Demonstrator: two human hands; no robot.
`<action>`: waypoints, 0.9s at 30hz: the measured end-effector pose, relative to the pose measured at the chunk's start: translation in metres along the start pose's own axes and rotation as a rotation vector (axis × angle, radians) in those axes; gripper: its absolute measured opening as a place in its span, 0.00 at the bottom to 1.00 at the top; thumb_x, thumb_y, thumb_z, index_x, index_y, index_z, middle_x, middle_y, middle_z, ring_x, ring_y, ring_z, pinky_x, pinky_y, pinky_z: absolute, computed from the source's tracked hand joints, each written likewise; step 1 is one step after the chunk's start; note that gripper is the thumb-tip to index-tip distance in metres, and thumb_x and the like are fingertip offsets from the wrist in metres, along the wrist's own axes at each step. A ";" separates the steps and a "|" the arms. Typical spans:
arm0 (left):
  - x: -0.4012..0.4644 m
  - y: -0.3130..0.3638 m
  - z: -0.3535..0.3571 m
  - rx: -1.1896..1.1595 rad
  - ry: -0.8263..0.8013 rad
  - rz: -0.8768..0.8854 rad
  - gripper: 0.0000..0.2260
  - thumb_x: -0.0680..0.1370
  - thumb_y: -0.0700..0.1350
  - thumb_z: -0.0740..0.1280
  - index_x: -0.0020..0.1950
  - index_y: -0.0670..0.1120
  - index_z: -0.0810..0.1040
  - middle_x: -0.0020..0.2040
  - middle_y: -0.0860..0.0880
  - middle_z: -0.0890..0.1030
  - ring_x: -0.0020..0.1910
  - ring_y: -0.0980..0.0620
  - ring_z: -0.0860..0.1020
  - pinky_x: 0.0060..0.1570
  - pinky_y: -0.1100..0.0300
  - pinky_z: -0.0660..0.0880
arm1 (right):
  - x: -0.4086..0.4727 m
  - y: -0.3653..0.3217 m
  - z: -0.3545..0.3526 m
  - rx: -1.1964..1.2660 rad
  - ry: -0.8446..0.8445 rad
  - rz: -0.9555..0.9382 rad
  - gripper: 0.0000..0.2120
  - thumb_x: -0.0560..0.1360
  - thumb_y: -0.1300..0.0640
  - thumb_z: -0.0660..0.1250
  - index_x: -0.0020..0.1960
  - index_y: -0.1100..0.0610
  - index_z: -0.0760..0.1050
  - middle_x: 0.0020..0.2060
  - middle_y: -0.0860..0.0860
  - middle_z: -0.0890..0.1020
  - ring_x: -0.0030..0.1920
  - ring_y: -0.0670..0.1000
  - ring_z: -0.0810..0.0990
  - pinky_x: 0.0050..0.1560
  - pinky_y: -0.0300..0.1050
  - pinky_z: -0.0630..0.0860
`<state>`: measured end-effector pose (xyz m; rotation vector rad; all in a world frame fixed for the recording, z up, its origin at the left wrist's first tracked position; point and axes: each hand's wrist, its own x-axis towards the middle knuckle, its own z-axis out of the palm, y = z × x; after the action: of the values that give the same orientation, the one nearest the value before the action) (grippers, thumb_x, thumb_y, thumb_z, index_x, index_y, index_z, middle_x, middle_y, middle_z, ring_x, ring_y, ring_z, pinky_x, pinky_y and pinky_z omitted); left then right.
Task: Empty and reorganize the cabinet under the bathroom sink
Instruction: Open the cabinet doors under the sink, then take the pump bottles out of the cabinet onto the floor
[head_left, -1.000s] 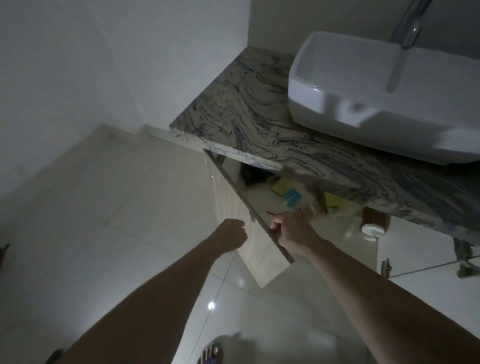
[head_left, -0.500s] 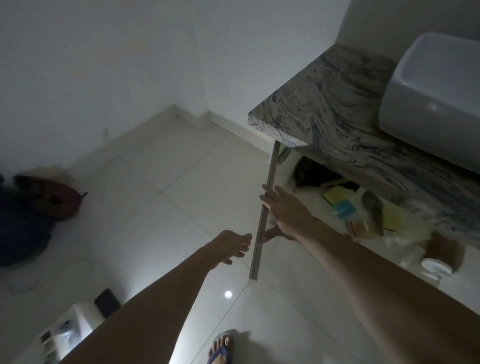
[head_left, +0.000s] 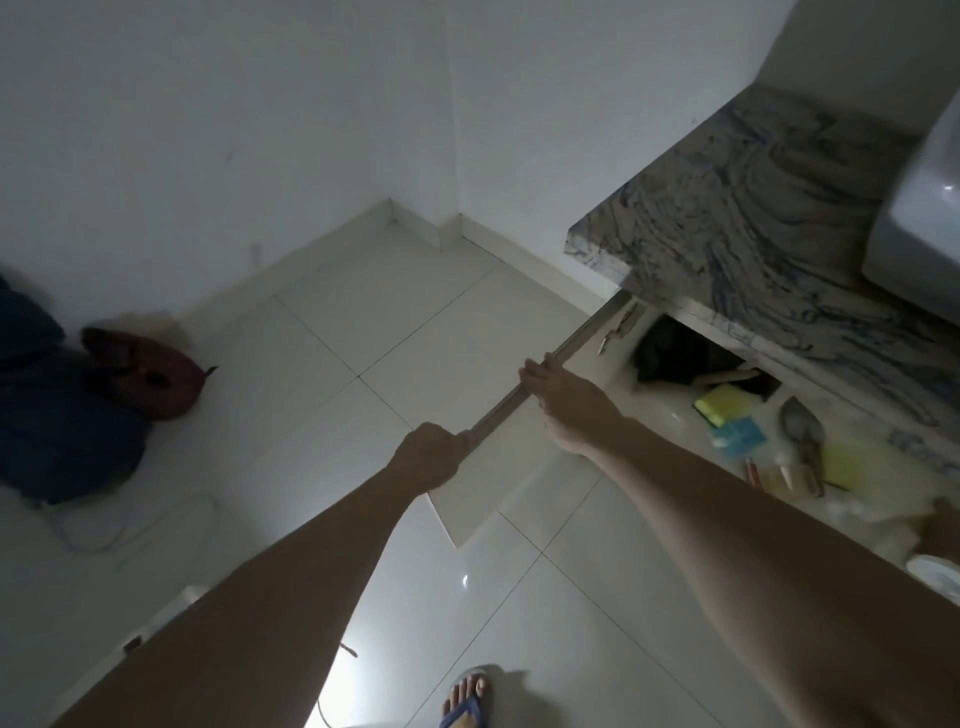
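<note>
Since half a second ago, our left hand (head_left: 428, 457) now grips the cabinet door (head_left: 524, 402) edge, and our right hand (head_left: 563, 395) curls over it higher up. We are opening; next, reach past the grip for the sponge (head_left: 719, 402) inside.

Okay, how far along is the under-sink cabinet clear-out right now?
Barely started. Done: the cabinet door is swung wide open. In hand: the left hand and right hand both grip the door's top edge. Left: everything is in the cabinet yet, including the yellow sponge, blue packet and black bag. Nothing has been emptied or sorted.
</note>
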<state>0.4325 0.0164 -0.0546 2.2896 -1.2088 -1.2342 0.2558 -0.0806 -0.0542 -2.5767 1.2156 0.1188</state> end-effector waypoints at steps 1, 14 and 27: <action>0.003 -0.001 -0.004 0.034 0.022 0.003 0.24 0.80 0.54 0.61 0.28 0.44 0.62 0.27 0.48 0.65 0.26 0.51 0.64 0.28 0.60 0.60 | 0.002 -0.003 -0.002 0.035 -0.024 0.013 0.27 0.79 0.73 0.54 0.77 0.61 0.57 0.77 0.53 0.59 0.78 0.55 0.51 0.72 0.52 0.65; 0.013 0.032 -0.009 0.482 0.307 0.350 0.07 0.74 0.45 0.62 0.47 0.46 0.78 0.46 0.48 0.79 0.46 0.44 0.78 0.44 0.58 0.72 | -0.025 0.015 -0.018 0.062 -0.089 0.166 0.31 0.80 0.68 0.55 0.79 0.54 0.50 0.79 0.49 0.51 0.78 0.51 0.52 0.76 0.52 0.57; -0.003 0.157 0.122 1.016 -0.134 0.882 0.29 0.79 0.57 0.58 0.76 0.46 0.59 0.76 0.47 0.60 0.76 0.48 0.57 0.74 0.48 0.52 | -0.195 0.132 -0.011 0.239 -0.097 0.721 0.27 0.82 0.52 0.60 0.78 0.54 0.56 0.76 0.52 0.63 0.73 0.55 0.66 0.70 0.50 0.66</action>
<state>0.2499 -0.0612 -0.0363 1.6458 -2.9160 -0.4413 0.0290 -0.0182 -0.0349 -1.8091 1.9223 0.2248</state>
